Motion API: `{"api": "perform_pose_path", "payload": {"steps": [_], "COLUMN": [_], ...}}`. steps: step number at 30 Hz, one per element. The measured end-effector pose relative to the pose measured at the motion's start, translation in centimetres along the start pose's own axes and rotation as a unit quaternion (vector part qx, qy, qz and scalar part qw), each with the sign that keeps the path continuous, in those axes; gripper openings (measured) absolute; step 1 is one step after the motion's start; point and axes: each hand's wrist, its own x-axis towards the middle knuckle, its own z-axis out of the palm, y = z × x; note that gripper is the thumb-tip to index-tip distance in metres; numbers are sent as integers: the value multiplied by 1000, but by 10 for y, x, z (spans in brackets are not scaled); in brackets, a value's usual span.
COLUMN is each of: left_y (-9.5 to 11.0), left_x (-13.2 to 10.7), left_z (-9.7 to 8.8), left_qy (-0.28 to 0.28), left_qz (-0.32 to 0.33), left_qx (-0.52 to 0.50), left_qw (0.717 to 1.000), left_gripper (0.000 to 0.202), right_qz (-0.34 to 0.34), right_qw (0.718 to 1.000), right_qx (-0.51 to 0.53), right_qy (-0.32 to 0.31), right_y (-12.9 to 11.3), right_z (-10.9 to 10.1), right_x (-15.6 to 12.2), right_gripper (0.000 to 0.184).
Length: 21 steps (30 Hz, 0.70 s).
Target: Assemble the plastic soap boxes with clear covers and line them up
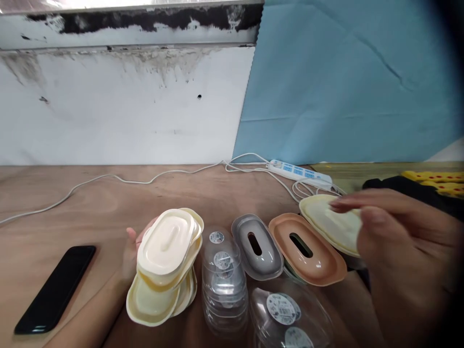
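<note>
Two hands work at a wooden table, with the middle of the view as the centre of the dial. At eight o'clock, the left hand [129, 251] is partly hidden behind a stack of cream lids [166, 244]; its fingertips peek out at the stack's edge, but how tightly it holds them cannot be told. The cream lids lie towards seven o'clock, a tilted group over a lower one, at least five in all; overlapping edges prevent an exact count.

The right hand [391, 237], blurred, is between three and four o'clock, thumb and fingers spread apart, its fingertips over a pile of pale yellow lids [319, 215]. At least two edges show there; whether the fingers touch cannot be told.

At six o'clock stands one nested stack of clear containers [225, 290], several deep, uncounted. At five are one grey slotted lid [266, 261] and, below it, more clear tubs [308, 309] with at least two round labels. One brown slotted lid [326, 263] lies at four o'clock, a green rim under it.

One black phone [54, 290] lies at eight o'clock, one white power strip [300, 174] at three.
</note>
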Motion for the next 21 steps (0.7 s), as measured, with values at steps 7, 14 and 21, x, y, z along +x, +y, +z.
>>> {"api": "perform_pose_path", "payload": {"steps": [7, 14, 21], "left_y": [14, 56, 52], "left_x": [20, 56, 94], "left_z": [-9, 14, 40], "left_qy": [-70, -148, -161], "left_qz": [31, -86, -112], "left_qx": [66, 315, 438], "left_qw": [995, 933, 877], "left_gripper": [84, 63, 45], "right_qz": [-103, -130, -109], "right_qw": [955, 854, 857], "right_qx": [52, -8, -48], "right_qy": [-273, -504, -502], "right_y": [-47, -47, -35], "right_z": [39, 37, 27], "right_x": [19, 14, 16], "right_gripper": [24, 60, 61]}}
